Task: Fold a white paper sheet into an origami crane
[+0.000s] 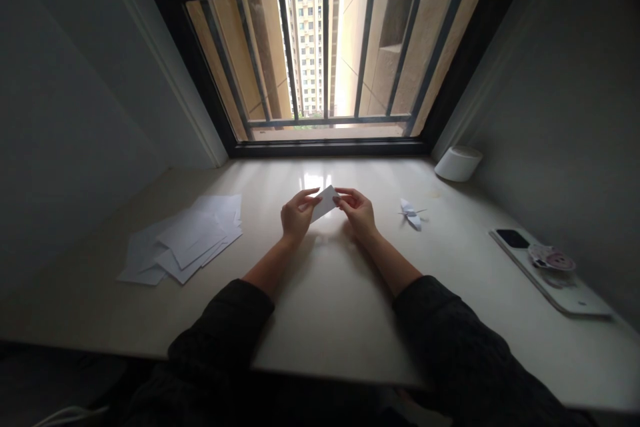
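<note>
A small folded piece of white paper (pixel 324 205) is held up above the table, tilted, between both hands. My left hand (pixel 297 213) pinches its left side with thumb and forefinger. On its upper right corner, my right hand (pixel 358 210) has closed thumb and fingers. Part of the paper is hidden behind the fingertips. To the right of my right hand lies a folded white paper crane (pixel 411 214) with thin pointed ends. Several loose white paper sheets (pixel 193 233) overlap in a spread pile to the left of my left hand.
The pale glossy table (pixel 325 320) reaches to a dark-framed, barred window (pixel 325 147). A white rounded object (pixel 459 164) stands at the back right by the wall. A phone (pixel 555 280) with a round attachment (pixel 551 258) on its back lies at the right. Walls close in both sides.
</note>
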Demonstrator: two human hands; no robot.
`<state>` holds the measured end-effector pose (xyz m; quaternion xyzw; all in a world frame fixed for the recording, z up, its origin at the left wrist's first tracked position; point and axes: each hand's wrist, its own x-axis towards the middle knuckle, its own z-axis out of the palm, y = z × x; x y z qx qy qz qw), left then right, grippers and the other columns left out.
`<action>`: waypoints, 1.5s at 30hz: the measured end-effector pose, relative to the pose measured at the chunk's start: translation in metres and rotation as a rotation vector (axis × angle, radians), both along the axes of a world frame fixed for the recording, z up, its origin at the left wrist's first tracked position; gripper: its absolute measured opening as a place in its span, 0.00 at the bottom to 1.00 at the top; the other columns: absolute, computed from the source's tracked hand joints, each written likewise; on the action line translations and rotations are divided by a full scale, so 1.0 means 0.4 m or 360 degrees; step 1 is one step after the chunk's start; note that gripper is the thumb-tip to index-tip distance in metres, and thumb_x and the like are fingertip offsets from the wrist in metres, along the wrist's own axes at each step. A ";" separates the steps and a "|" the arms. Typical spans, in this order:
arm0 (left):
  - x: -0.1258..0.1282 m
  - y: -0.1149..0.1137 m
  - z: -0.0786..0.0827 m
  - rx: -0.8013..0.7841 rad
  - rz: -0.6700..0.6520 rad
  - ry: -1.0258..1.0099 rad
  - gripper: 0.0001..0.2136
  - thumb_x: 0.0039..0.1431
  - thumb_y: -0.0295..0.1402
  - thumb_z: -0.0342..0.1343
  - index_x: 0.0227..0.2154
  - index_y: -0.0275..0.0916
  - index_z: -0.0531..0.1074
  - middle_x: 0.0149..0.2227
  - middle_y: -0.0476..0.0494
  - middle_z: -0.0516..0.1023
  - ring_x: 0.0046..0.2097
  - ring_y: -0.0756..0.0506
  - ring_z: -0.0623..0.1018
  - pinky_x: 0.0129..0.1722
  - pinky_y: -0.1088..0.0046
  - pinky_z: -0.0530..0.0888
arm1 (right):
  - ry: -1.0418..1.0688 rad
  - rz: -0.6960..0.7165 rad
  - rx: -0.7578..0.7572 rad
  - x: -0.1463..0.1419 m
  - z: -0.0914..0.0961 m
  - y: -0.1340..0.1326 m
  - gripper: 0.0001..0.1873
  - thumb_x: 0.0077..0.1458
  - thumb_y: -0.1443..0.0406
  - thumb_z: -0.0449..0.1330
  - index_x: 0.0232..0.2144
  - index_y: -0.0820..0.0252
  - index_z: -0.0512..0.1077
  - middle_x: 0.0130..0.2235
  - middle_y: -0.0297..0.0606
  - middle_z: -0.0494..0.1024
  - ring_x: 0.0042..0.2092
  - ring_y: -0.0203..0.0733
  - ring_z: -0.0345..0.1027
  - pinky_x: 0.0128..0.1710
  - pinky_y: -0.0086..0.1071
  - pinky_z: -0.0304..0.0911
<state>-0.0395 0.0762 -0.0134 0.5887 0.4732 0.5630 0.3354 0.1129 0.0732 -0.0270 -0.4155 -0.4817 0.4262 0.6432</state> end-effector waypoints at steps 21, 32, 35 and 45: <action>0.001 0.012 -0.013 -0.0003 0.0125 0.0075 0.10 0.47 0.37 0.63 0.36 0.47 0.79 0.37 0.47 0.81 0.42 0.40 0.78 0.42 0.63 0.73 | -0.0051 -0.0116 0.0048 -0.004 -0.015 0.008 0.19 0.44 0.56 0.65 0.38 0.58 0.75 0.30 0.37 0.78 0.33 0.42 0.72 0.35 0.36 0.67; 0.016 0.015 -0.019 -0.0031 0.0115 -0.0169 0.11 0.48 0.37 0.63 0.36 0.43 0.79 0.39 0.45 0.81 0.42 0.40 0.78 0.43 0.64 0.74 | -0.0253 0.0036 -0.0100 -0.012 -0.021 0.012 0.24 0.40 0.50 0.65 0.36 0.59 0.75 0.27 0.34 0.75 0.30 0.39 0.68 0.28 0.31 0.63; 0.025 0.011 -0.017 -0.0040 0.0108 -0.0270 0.14 0.47 0.39 0.63 0.37 0.41 0.79 0.39 0.43 0.80 0.43 0.41 0.78 0.44 0.65 0.73 | -0.0405 0.0073 -0.0130 -0.016 -0.022 0.006 0.22 0.39 0.47 0.64 0.27 0.60 0.76 0.29 0.37 0.76 0.29 0.40 0.68 0.27 0.31 0.62; 0.052 -0.013 -0.001 -0.0123 0.0028 -0.0512 0.16 0.44 0.39 0.65 0.36 0.37 0.79 0.39 0.40 0.80 0.42 0.41 0.78 0.45 0.66 0.73 | -0.0384 0.0049 -0.0154 -0.017 -0.019 0.002 0.23 0.41 0.46 0.62 0.25 0.61 0.76 0.28 0.38 0.78 0.28 0.40 0.69 0.26 0.30 0.60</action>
